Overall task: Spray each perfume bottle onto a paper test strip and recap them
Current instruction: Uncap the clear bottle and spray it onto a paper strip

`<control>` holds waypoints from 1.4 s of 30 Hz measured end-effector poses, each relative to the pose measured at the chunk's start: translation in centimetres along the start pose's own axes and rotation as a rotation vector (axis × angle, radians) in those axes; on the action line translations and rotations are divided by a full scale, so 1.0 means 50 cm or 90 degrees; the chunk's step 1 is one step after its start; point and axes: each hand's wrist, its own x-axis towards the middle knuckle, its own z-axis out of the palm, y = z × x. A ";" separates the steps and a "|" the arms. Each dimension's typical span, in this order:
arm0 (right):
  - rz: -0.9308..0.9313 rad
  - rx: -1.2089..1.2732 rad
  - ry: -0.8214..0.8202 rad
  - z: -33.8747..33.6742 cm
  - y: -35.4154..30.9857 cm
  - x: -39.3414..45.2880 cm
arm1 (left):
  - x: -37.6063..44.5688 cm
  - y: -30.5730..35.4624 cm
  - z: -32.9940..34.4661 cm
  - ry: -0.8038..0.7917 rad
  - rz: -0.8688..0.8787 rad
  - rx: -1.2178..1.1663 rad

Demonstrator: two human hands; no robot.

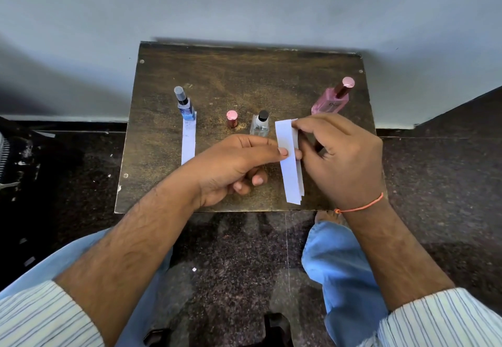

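Both hands hold a small stack of white paper test strips point(289, 167) above the table's front half. My left hand point(236, 164) pinches the front strip at its middle, thumb on top. At the stack's top and right edge is my right hand point(342, 156), fingers closed on the strips. A blue bottle point(186, 104) with a grey cap stands at the left, a used strip point(188, 140) lying in front of it. A small pink-capped bottle point(232, 119) and a clear bottle point(260, 125) with a black cap stand mid-table. A pink bottle point(332, 98) with a pink cap stands at the right.
The small dark wooden table point(244, 75) stands against a pale wall. Dark speckled floor surrounds it. My knees in blue trousers and a bare foot point(327, 217) are just below the table's front edge. A dark object point(274, 327) lies on the floor between my legs.
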 end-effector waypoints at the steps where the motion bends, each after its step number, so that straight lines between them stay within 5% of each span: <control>1: -0.003 -0.002 -0.004 0.002 -0.001 0.000 | 0.001 -0.001 0.000 0.003 0.000 0.004; 7: -0.006 0.051 -0.028 0.001 0.002 0.004 | 0.005 -0.004 -0.006 0.032 -0.008 0.021; 20: 0.283 0.441 -0.260 -0.019 0.017 0.017 | 0.007 -0.009 -0.003 0.068 0.018 0.139; 27: 0.499 0.540 -0.198 -0.044 0.051 0.023 | 0.010 -0.015 -0.006 0.057 0.036 0.189; 34: 0.622 0.308 -0.217 -0.085 0.141 0.012 | 0.016 -0.018 -0.002 0.058 0.069 0.216; 42: 0.619 0.128 -0.196 -0.105 0.177 0.003 | 0.013 -0.021 -0.002 0.047 0.067 0.180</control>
